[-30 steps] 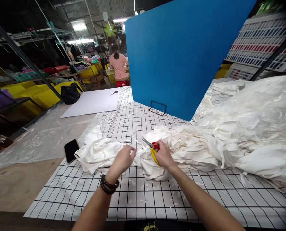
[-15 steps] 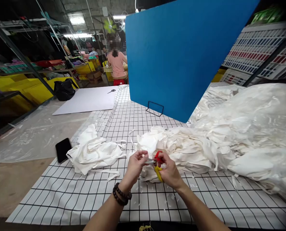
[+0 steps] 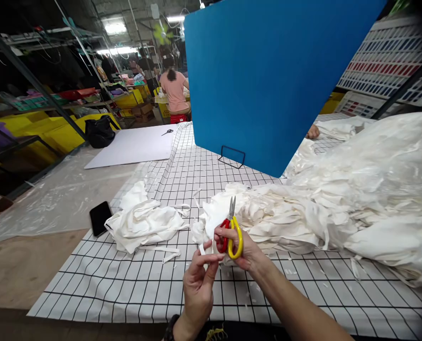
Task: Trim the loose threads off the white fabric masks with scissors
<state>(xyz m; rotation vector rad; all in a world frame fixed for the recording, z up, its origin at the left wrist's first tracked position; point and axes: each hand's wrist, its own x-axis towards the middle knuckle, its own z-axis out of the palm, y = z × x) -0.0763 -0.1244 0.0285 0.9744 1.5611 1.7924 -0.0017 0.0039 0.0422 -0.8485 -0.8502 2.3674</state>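
My right hand (image 3: 249, 252) holds scissors (image 3: 236, 239) with one red and one yellow handle, fingers around the handles and blades pointing up and away. The blades look slightly parted. Just left of it, my left hand (image 3: 199, 284) is closed, a white fabric strap (image 3: 202, 248) caught between its fingers. Where the strap runs beyond the fingers is partly hidden. Behind both hands lies a heap of white cloth pieces with straps (image 3: 267, 215). To the left, a smaller pile of white cloth (image 3: 147, 225) rests on the checked tablecloth (image 3: 125, 289).
A black phone (image 3: 100, 219) lies by the left pile. A large blue board (image 3: 260, 85) stands beyond the heap. Clear plastic (image 3: 384, 156) covers cloth at right. Dark scissors (image 3: 167, 132) lie on a white board (image 3: 132, 148). Another person's hand (image 3: 313, 131) shows behind the blue board.
The scissors have turned from pointing left at my left fingers to pointing upward. My left hand has dropped toward me. Another person's hand has appeared beside the blue board.
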